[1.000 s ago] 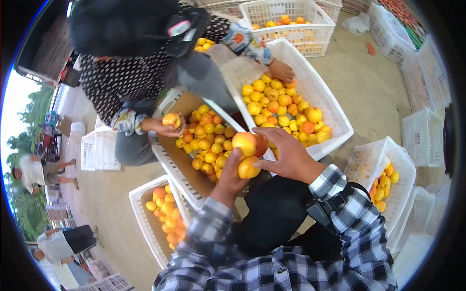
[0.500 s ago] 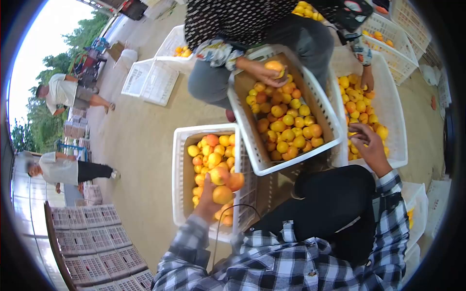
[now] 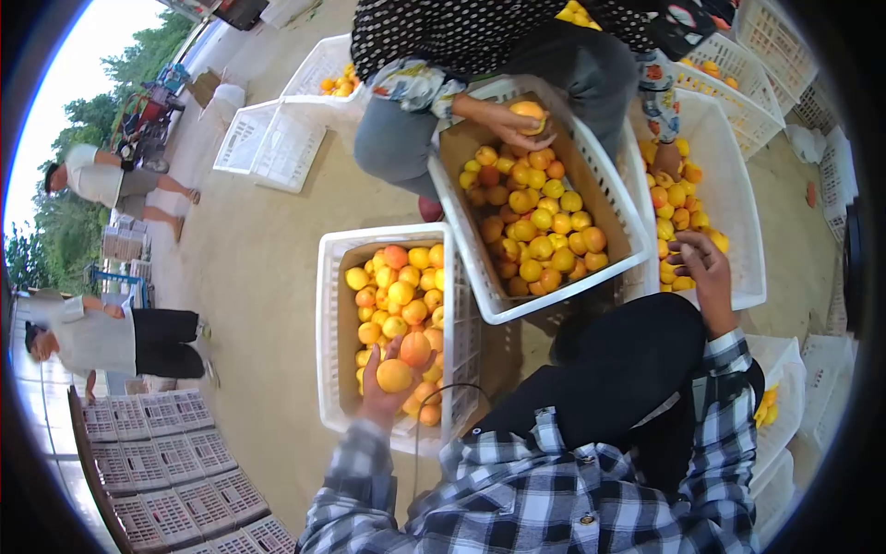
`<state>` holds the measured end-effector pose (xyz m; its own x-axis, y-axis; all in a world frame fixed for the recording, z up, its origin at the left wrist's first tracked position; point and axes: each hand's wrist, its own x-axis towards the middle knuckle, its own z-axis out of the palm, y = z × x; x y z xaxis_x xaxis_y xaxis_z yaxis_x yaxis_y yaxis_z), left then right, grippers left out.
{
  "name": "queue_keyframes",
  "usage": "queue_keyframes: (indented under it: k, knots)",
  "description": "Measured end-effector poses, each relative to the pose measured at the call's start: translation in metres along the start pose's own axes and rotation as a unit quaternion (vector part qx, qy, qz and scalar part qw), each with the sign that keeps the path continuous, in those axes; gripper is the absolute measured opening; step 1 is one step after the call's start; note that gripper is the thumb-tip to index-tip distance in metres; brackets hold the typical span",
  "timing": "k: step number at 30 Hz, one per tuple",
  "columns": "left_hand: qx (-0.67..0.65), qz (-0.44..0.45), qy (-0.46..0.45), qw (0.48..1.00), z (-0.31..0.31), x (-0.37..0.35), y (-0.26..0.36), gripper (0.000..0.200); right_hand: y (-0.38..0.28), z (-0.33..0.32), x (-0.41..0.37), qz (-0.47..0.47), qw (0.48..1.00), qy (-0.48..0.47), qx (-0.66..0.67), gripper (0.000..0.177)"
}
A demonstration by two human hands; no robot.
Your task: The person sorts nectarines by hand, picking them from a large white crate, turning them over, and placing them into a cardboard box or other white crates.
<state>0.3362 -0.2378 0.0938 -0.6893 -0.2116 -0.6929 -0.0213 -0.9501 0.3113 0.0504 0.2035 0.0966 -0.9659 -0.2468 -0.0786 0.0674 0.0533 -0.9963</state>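
Observation:
My left hand (image 3: 377, 392) is cupped over the left white crate (image 3: 326, 305), closed around two yellow-orange fruits that look like apricots (image 3: 394, 376). More of the same fruit lies beneath it in that crate. My right hand (image 3: 709, 277) hovers at the near edge of fruit in the right white crate (image 3: 738, 222), its bent fingers apart and nothing visible in them. Between them stands a tilted, cardboard-lined crate (image 3: 637, 263) partly filled with fruit. Above it, a co-worker's hand (image 3: 503, 122) holds one apricot; the co-worker's other hand (image 3: 666, 159) reaches into the right crate.
The co-worker sits opposite, knees against the middle crate. A thin black cable (image 3: 452, 388) loops beside the left crate. Stacked crates (image 3: 175, 471) stand at lower left, more crates (image 3: 738, 83) at upper right. Two people (image 3: 111, 337) stand at the left.
Of the three fruits seen at my left hand, two now show there; the hand has dropped slightly leftward. The co-worker's far hand reaches deeper among the fruit. The people at left have shifted.

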Motion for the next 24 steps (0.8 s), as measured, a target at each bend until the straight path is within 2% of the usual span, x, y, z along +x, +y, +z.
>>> queue_keyframes:
  k: [2,4,7,8,10,11,12,14,15,16,18,19,22,24]
  knots:
    - [-0.021,-0.040,-0.106,0.993,0.029,0.007,-0.017,0.058,-0.004,-0.001,-0.002,0.000,1.000,-0.004,-0.009,0.027]
    - [0.029,-0.071,-0.240,0.968,0.062,0.026,-0.041,0.068,-0.002,-0.006,0.000,-0.002,1.000,-0.012,0.002,0.027]
    - [0.206,-0.082,-0.247,0.943,0.126,0.054,-0.090,0.077,-0.011,-0.008,0.000,-0.017,0.997,-0.071,-0.008,0.031]
    - [0.208,-0.100,-0.260,0.938,0.150,0.062,-0.110,0.077,-0.019,-0.008,0.000,-0.026,0.995,-0.090,-0.023,0.035]
    - [0.179,-0.214,-0.266,0.923,0.197,0.080,-0.153,0.078,-0.023,-0.013,-0.001,-0.050,0.988,-0.142,-0.018,0.044]
    - [0.185,-0.256,-0.303,0.899,0.209,0.095,-0.174,0.083,-0.026,-0.016,-0.001,-0.044,0.984,-0.173,-0.014,0.047]
    - [0.212,-0.271,-0.311,0.886,0.220,0.103,-0.191,0.079,-0.028,-0.019,-0.002,-0.037,0.978,-0.206,-0.009,0.050]
    - [0.249,-0.254,-0.304,0.884,0.241,0.110,-0.228,0.074,-0.015,-0.023,0.000,-0.152,0.974,-0.145,-0.089,0.052]
    - [0.260,-0.259,-0.307,0.878,0.250,0.112,-0.241,0.060,-0.009,-0.027,0.002,-0.135,0.978,-0.101,-0.126,0.054]
    - [0.262,-0.261,-0.307,0.877,0.250,0.121,-0.252,0.060,-0.006,-0.033,0.002,-0.134,0.978,-0.099,-0.125,0.054]
    - [0.315,-0.251,-0.247,0.881,0.238,0.143,-0.264,0.051,-0.006,-0.037,-0.001,-0.134,0.958,-0.084,-0.240,0.054]
    - [0.344,-0.212,-0.252,0.879,0.234,0.149,-0.271,0.049,0.000,-0.035,-0.003,-0.146,0.959,-0.075,-0.232,0.053]
    - [0.311,-0.212,-0.233,0.897,0.226,0.161,-0.264,0.051,0.003,-0.040,-0.013,-0.132,0.957,-0.072,-0.246,0.053]
    - [0.406,-0.106,-0.183,0.889,0.213,0.188,-0.233,0.054,0.011,-0.050,-0.017,-0.127,0.957,-0.054,-0.254,0.050]
